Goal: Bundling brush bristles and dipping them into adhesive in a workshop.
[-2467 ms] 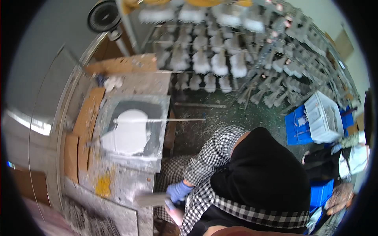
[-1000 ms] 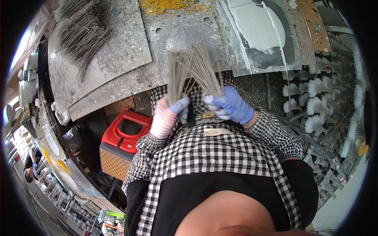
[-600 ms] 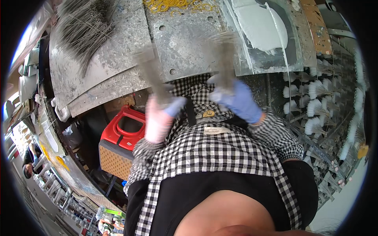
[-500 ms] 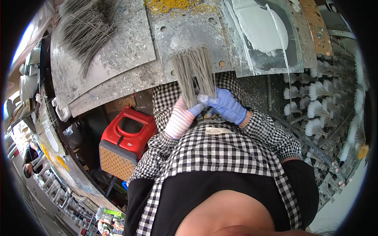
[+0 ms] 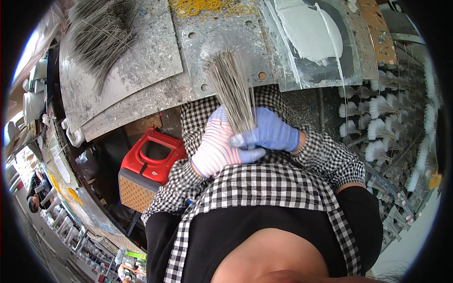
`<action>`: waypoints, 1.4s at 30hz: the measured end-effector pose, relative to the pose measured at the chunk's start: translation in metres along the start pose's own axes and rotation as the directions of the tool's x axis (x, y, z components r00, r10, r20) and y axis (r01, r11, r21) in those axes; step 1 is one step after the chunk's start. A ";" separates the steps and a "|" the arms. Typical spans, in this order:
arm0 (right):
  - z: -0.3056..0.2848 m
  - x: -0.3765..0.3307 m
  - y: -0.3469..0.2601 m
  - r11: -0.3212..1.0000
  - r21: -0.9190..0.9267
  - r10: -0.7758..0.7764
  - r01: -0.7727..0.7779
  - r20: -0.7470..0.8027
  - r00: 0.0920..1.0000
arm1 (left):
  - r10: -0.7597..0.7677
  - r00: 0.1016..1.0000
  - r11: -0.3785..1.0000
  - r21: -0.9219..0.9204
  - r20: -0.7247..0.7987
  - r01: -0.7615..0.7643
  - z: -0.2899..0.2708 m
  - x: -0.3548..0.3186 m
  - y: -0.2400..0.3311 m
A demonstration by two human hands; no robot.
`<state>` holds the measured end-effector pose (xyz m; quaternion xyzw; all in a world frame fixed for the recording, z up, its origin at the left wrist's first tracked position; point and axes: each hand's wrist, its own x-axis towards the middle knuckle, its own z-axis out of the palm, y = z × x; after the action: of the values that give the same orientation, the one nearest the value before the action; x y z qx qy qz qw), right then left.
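Together, our left hand (image 5: 214, 153) and right hand (image 5: 270, 135) clamp the wire bundle (image 5: 232, 89) at its base; it fans upward over the tabletop (image 5: 141, 61) front edge.

A loose heap of thin wires (image 5: 101, 35) sprawls on the metal desk (image 5: 141, 61), yellow rubber bands (image 5: 203, 6) beyond, white paste (image 5: 309, 30) to the right, a red box (image 5: 148, 165) below.

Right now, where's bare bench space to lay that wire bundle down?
Bare metal plate between the loose wire heap and the bundle held by the left hand and right hand. Crowded: yellow bands at top, white slab tray to the right.
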<state>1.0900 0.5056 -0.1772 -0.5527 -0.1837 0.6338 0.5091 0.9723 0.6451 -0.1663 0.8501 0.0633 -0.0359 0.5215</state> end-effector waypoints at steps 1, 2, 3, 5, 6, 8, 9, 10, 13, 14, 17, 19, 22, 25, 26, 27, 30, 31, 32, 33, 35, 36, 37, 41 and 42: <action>0.004 -0.005 -0.007 0.997 -0.071 -0.006 0.008 0.019 1.000 | -0.002 1.000 1.000 -0.003 -0.001 0.002 -0.003 -0.005 0.000; 0.007 -0.008 -0.004 0.842 -0.470 -0.320 0.264 -0.041 0.947 | 0.008 1.000 0.999 -0.047 0.002 -0.008 -0.006 -0.011 0.003; 0.005 -0.006 0.003 0.842 -0.470 -0.320 0.263 -0.044 0.946 | 0.021 1.000 0.996 -0.092 0.005 -0.020 -0.010 -0.015 0.003; -0.005 0.006 0.032 0.974 -0.224 -0.061 0.036 -0.102 0.993 | -0.363 0.929 0.756 -0.561 0.071 0.338 0.012 -0.028 -0.016; -0.021 0.011 0.049 0.872 0.321 0.332 -0.369 0.166 0.929 | -0.391 0.910 0.735 -0.547 0.140 0.400 0.018 -0.032 -0.032; -0.008 -0.001 0.029 0.925 0.283 0.238 -0.254 0.091 0.967 | -0.411 0.887 0.712 -0.534 0.209 0.456 0.016 -0.038 -0.051; 0.000 -0.008 0.023 0.959 0.244 0.140 -0.142 0.026 0.990 | -0.378 0.898 0.645 -0.631 0.225 0.430 0.015 -0.046 -0.051; -0.001 -0.006 0.024 0.975 -0.200 -0.101 0.099 0.000 0.995 | -0.344 0.909 0.567 -0.719 0.236 0.401 0.016 -0.051 -0.050; -0.004 0.001 0.037 0.951 -0.265 -0.181 0.158 -0.066 0.981 | -0.088 0.945 0.900 -0.380 0.316 0.211 0.001 -0.038 -0.052; -0.008 0.006 0.043 0.999 -0.035 0.016 -0.019 -0.068 0.998 | -0.208 0.936 0.752 -0.565 0.285 0.339 0.008 -0.034 -0.051; -0.009 0.001 0.049 0.931 0.279 0.234 -0.235 0.036 0.972 | -0.350 0.866 0.514 -0.700 0.358 0.497 0.006 -0.034 -0.052; 0.001 -0.003 0.037 1.000 0.015 -0.006 0.007 -0.056 0.998 | -0.201 0.955 0.378 -0.882 0.219 0.282 -0.001 -0.025 -0.055; -0.005 0.011 0.013 0.999 -0.035 0.025 -0.019 0.197 0.980 | 0.135 0.987 0.196 -0.974 -0.085 -0.111 -0.027 0.023 -0.034; -0.012 0.029 0.005 0.921 -0.247 -0.231 0.301 0.273 0.934 | 0.112 0.994 0.503 -0.863 0.015 -0.044 -0.058 0.049 0.030; -0.019 0.042 -0.004 0.846 -0.284 -0.362 0.452 0.317 0.876 | 0.122 0.992 0.614 -0.783 -0.037 -0.105 -0.070 0.056 0.051; -0.024 0.052 -0.019 0.743 -0.313 -0.479 0.591 0.368 0.797 | 0.141 0.986 0.712 -0.683 -0.090 -0.164 -0.077 0.060 0.065; -0.042 0.031 -0.080 0.597 -0.579 -0.584 0.555 0.161 0.796 | 0.266 0.911 0.861 -0.346 -0.315 -0.372 -0.084 0.067 0.085; -0.056 0.031 -0.096 0.464 -0.740 -0.595 0.487 0.147 0.790 | 0.277 0.906 0.862 -0.335 -0.320 -0.382 -0.084 0.070 0.084; -0.070 0.026 -0.108 0.451 -0.747 -0.604 0.489 0.149 0.783 | 0.338 0.841 0.847 -0.254 -0.422 -0.468 -0.083 0.078 0.075; -0.087 0.021 -0.115 0.247 -0.927 -0.530 0.282 0.114 0.840 | 0.396 0.762 0.825 -0.165 -0.513 -0.540 -0.078 0.088 0.060; -0.102 0.025 -0.137 -0.136 -0.988 -0.566 0.069 0.135 0.814 | 0.128 0.839 0.862 -0.359 -0.528 -0.357 -0.060 0.111 0.014; -0.104 0.025 -0.154 -0.268 -0.962 -0.647 0.053 0.220 0.730 | -0.012 0.873 0.924 -0.339 -0.487 -0.177 -0.060 0.111 -0.004; -0.092 0.021 -0.184 -0.271 -0.941 -0.735 0.203 0.338 0.588 | 0.008 0.871 0.923 -0.333 -0.491 -0.195 -0.062 0.121 -0.006; -0.018 0.026 -0.253 -0.311 -0.813 -0.873 0.492 0.449 0.191 | 0.137 0.864 0.915 -0.271 -0.485 -0.298 -0.055 0.126 -0.010; 0.000 0.040 -0.253 -0.316 -0.758 -0.842 0.571 0.502 0.200 | 0.416 0.776 0.908 0.253 -0.474 -0.332 -0.050 0.130 -0.032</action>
<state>1.2069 0.6447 0.0034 -0.5501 -0.7133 -0.1214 0.4170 1.0956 0.7126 -0.1883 0.8612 0.0275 0.2939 0.4137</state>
